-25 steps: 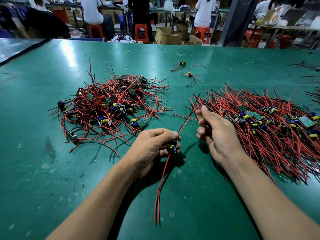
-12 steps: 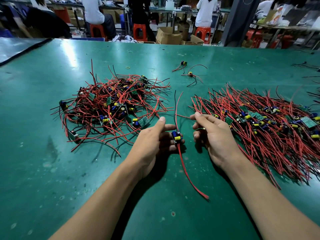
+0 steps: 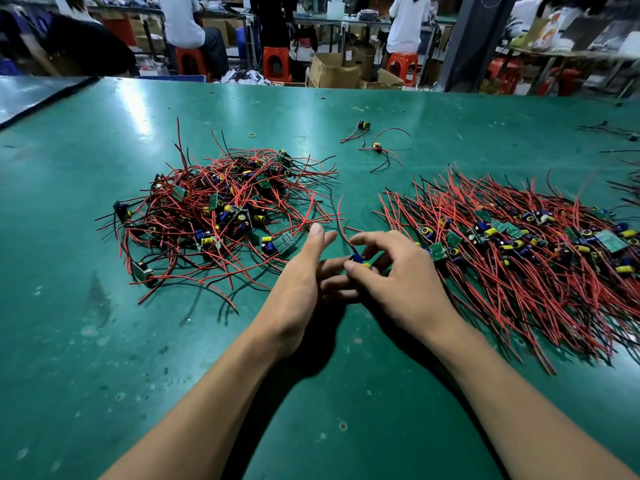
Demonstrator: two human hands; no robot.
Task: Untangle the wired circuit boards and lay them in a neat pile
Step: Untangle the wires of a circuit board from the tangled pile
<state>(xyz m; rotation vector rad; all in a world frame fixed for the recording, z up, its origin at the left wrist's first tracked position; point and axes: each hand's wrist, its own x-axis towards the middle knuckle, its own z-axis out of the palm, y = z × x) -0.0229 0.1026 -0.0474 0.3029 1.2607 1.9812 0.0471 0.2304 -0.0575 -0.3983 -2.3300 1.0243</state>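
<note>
A tangled heap of small green circuit boards with red and black wires (image 3: 221,216) lies on the left of the green table (image 3: 86,341). A combed pile of the same boards (image 3: 526,251) spreads on the right, wires running one way. Between the two piles my right hand (image 3: 398,282) pinches one small wired board (image 3: 358,259) by its blue and yellow parts; its red and black wires rise toward the far side. My left hand (image 3: 298,289) sits just left of it, thumb up and fingers straight, the fingertips under the board.
Two loose wired boards (image 3: 375,147) and a yellow rubber band (image 3: 252,134) lie further back on the table. More dark wires lie at the right edge (image 3: 623,133). Beyond the table are people on red stools, cardboard boxes and other benches.
My right hand has moved left and taken the board from my left hand's fingers. The wires that trailed toward me are no longer seen near the table's front.
</note>
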